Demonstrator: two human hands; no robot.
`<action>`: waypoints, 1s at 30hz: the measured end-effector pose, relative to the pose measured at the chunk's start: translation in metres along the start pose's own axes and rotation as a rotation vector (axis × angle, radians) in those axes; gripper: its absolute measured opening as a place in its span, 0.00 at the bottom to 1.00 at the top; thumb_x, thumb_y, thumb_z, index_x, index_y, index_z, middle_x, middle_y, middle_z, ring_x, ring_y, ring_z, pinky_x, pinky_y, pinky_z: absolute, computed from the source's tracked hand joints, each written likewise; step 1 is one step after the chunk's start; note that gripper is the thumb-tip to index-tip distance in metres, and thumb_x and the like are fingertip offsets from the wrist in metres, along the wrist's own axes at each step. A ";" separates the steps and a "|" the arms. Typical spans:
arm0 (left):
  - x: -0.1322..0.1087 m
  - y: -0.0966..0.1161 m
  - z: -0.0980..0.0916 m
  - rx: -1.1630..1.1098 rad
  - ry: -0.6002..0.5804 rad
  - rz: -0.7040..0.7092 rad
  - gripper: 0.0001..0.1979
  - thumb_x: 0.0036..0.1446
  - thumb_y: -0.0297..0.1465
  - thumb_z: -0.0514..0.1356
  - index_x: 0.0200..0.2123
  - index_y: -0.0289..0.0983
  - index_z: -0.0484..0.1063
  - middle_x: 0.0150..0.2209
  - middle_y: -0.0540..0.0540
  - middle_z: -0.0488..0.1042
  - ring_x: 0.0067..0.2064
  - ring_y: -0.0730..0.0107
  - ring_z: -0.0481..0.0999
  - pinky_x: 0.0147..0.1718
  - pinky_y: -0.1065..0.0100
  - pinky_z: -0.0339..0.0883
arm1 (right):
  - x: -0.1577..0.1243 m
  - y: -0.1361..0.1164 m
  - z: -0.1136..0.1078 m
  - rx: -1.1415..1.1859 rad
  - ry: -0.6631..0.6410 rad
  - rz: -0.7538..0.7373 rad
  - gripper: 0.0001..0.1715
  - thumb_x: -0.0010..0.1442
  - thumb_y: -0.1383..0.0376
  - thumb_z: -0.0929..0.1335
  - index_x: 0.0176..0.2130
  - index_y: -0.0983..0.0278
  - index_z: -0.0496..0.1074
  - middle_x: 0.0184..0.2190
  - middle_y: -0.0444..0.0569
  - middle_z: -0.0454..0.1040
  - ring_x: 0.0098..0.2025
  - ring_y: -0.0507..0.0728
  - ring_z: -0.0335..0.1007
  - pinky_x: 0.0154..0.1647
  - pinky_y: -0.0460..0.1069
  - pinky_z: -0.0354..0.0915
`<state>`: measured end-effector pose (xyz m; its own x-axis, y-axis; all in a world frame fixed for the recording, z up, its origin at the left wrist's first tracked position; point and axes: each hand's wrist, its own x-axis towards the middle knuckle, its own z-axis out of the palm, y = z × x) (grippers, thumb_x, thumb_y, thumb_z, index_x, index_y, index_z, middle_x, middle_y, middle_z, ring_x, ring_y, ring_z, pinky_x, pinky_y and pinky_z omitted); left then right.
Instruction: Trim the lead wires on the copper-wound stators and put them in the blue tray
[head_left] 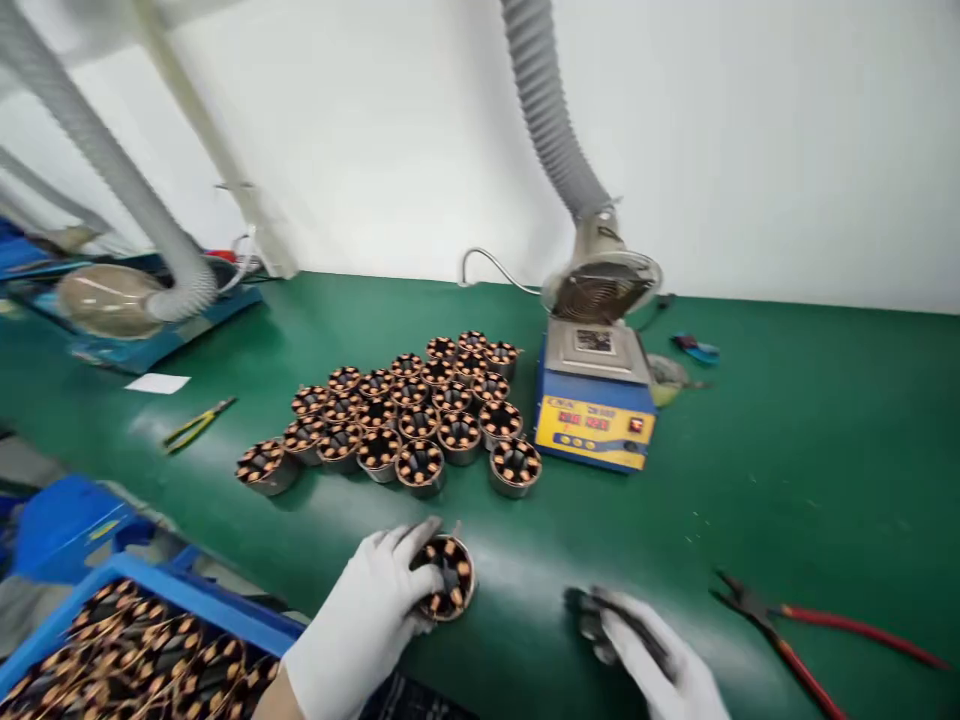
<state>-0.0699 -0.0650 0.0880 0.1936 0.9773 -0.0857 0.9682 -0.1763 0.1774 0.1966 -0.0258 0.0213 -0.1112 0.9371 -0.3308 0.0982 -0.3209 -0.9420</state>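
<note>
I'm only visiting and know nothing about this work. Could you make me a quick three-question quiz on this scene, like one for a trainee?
1. Which hand touches a copper-wound ring: left or right?
2. True or false: the red-handled tool lies on the green bench.
3. What can be seen inside the blue bin at lower left?

Key:
1. The left hand.
2. True.
3. Many copper-wound parts.

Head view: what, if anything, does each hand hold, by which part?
Left hand: copper-wound ring, by its left rim. Right hand: dark object, too blurred to tell which part.
</note>
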 end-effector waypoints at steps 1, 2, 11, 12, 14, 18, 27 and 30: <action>0.004 0.013 0.002 -0.013 -0.029 0.042 0.21 0.42 0.19 0.66 0.40 0.43 0.73 0.57 0.37 0.67 0.54 0.47 0.70 0.47 0.48 0.68 | 0.000 -0.005 0.005 0.069 -0.072 0.018 0.27 0.51 0.47 0.69 0.41 0.65 0.74 0.39 0.57 0.78 0.35 0.62 0.75 0.36 0.52 0.72; 0.009 0.024 0.004 -0.023 -0.038 0.074 0.23 0.41 0.22 0.67 0.43 0.42 0.73 0.57 0.35 0.67 0.53 0.45 0.70 0.46 0.47 0.69 | 0.000 -0.009 0.010 0.116 -0.117 0.025 0.28 0.52 0.48 0.69 0.44 0.65 0.72 0.44 0.58 0.76 0.36 0.62 0.75 0.38 0.54 0.71; 0.040 0.057 0.048 -0.217 0.306 0.269 0.25 0.30 0.24 0.71 0.38 0.37 0.73 0.45 0.32 0.74 0.43 0.44 0.75 0.36 0.46 0.75 | 0.013 -0.033 0.016 -0.223 -0.334 -0.160 0.10 0.55 0.61 0.64 0.34 0.63 0.72 0.32 0.47 0.74 0.35 0.56 0.68 0.39 0.51 0.64; 0.039 0.056 0.050 -0.243 0.317 0.279 0.25 0.31 0.23 0.70 0.37 0.37 0.73 0.45 0.33 0.74 0.43 0.45 0.75 0.36 0.47 0.75 | 0.015 -0.035 0.019 -0.220 -0.319 -0.155 0.07 0.52 0.63 0.64 0.29 0.63 0.71 0.27 0.45 0.73 0.31 0.55 0.67 0.35 0.49 0.63; 0.039 0.056 0.051 -0.267 0.362 0.282 0.24 0.30 0.22 0.70 0.36 0.37 0.72 0.44 0.34 0.74 0.42 0.46 0.75 0.35 0.47 0.75 | 0.019 -0.037 0.027 -0.202 -0.247 -0.110 0.06 0.49 0.65 0.64 0.23 0.63 0.68 0.22 0.43 0.69 0.26 0.53 0.64 0.30 0.47 0.61; 0.040 0.058 0.050 -0.234 0.441 0.274 0.24 0.26 0.23 0.73 0.33 0.34 0.73 0.39 0.33 0.74 0.37 0.46 0.75 0.30 0.50 0.75 | 0.019 -0.039 0.032 -0.184 -0.105 -0.035 0.10 0.50 0.62 0.62 0.21 0.63 0.66 0.17 0.42 0.65 0.21 0.52 0.61 0.23 0.46 0.59; 0.051 0.056 0.050 -0.233 0.503 0.446 0.15 0.34 0.29 0.72 0.28 0.36 0.73 0.43 0.35 0.77 0.44 0.43 0.75 0.39 0.47 0.72 | 0.021 -0.013 -0.113 -1.295 0.587 -0.390 0.32 0.56 0.45 0.59 0.45 0.67 0.70 0.47 0.64 0.71 0.50 0.72 0.64 0.48 0.63 0.60; 0.047 0.058 0.056 -0.584 0.350 0.340 0.10 0.39 0.25 0.68 0.28 0.38 0.74 0.46 0.38 0.76 0.47 0.45 0.73 0.42 0.45 0.69 | 0.016 0.006 -0.138 -1.609 0.559 -0.371 0.35 0.58 0.45 0.56 0.49 0.68 0.68 0.42 0.64 0.72 0.46 0.72 0.67 0.43 0.63 0.62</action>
<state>0.0037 -0.0361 0.0395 0.3110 0.8775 0.3650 0.6044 -0.4790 0.6366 0.3318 0.0061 0.0185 -0.0620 0.9648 0.2556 0.9885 0.0239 0.1495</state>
